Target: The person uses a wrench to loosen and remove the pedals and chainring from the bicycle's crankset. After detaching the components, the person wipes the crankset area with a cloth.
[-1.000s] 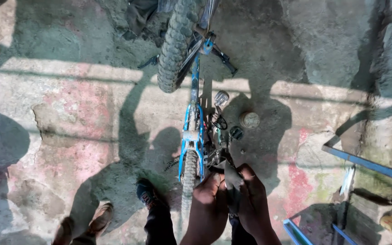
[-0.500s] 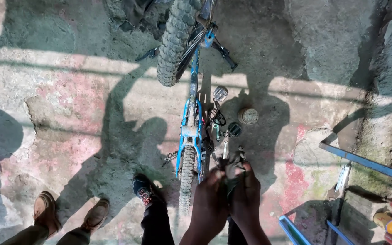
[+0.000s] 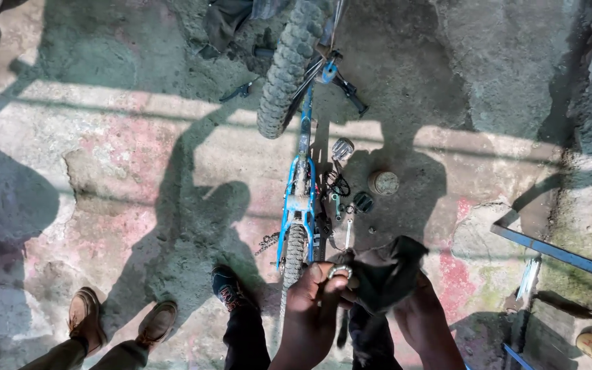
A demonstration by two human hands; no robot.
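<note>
The person stands over an upturned blue bicycle on a patched concrete floor, looking straight down at both hands at the bottom of the view.

The left hand has its grip pressed together on a small silver metal ring, pinched at the fingertips so that the ring stands just above them, its open side facing the camera. The right hand is closed on a dark rag, which bunches up out of the fist and drapes leftward until it meets the ring. So the ring sits between the two hands, on the left hand's side, touching or almost touching the cloth; the left hand holds it and the right hand is just beside it, to the right and slightly lower.

The bicycle's long axis runs away from the person, from the small knobby tyre just ahead of the left hand up to the larger knobby tyre near the top of the view. The ring lies just right of that axis, near the end of the frame closest to the person.

On the floor to the right of the frame lie loose parts: a silver pedal, a round tin, a wrench and a small dark piece. Another person's brown shoes stand at lower left, well apart from the hands. A blue metal bar slants across the right edge.
</note>
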